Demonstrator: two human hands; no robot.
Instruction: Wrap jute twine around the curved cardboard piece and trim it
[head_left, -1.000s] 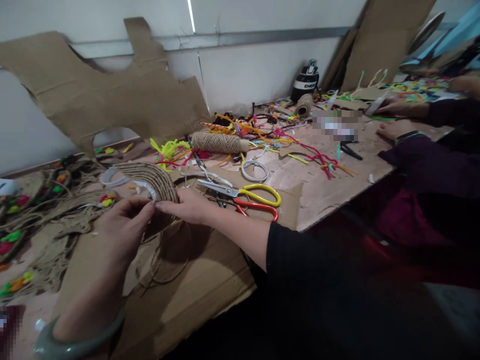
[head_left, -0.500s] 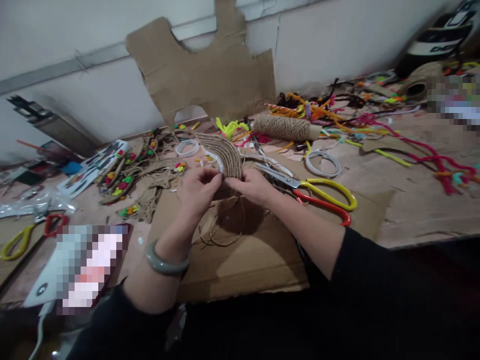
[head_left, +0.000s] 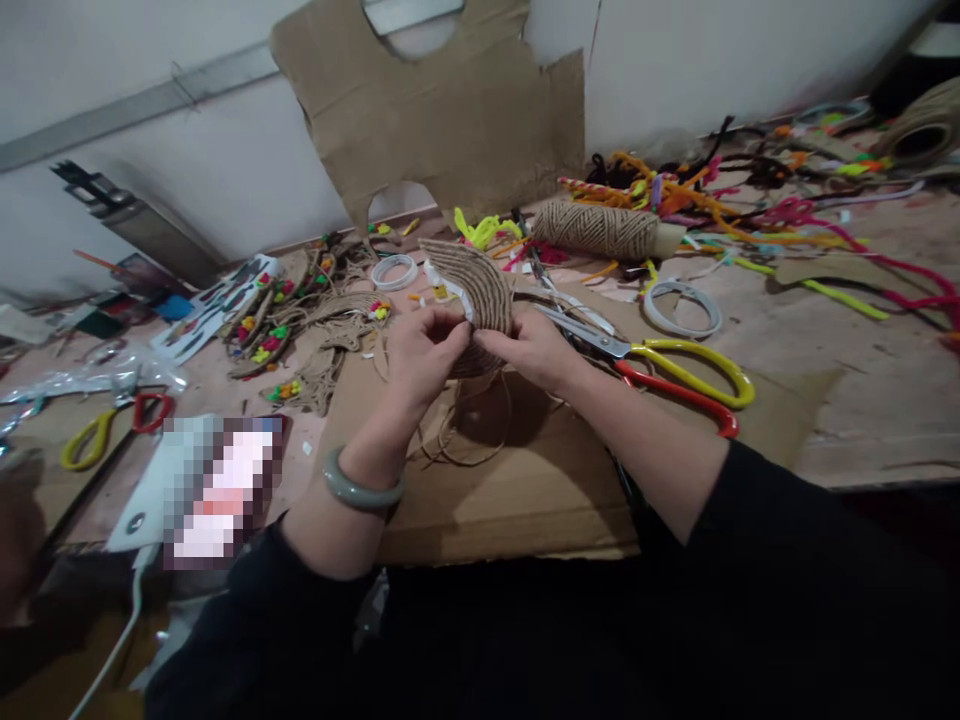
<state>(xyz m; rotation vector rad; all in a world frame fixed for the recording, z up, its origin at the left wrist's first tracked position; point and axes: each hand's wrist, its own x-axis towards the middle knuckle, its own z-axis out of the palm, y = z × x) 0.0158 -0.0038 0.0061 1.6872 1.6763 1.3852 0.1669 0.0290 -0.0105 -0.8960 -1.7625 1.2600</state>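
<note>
Brown corded piece [head_left: 486,283] curves up between left grip [head_left: 424,354] and right grip [head_left: 538,348].

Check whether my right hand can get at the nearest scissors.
Likely yes: the scissors lie close by, yellow handle uncovered, though the right hand must first release the twine-covered piece.

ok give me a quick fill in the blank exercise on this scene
1. Besides the left hand, the ____ hand holds the curved twine piece.
2. The bangle is worn on the ____ arm.
3. Each pair of scissors has a yellow handle and a ____ one.
4. The cardboard cutout leans against the pale ____.

Missing words: right; left; red; wall.
</note>
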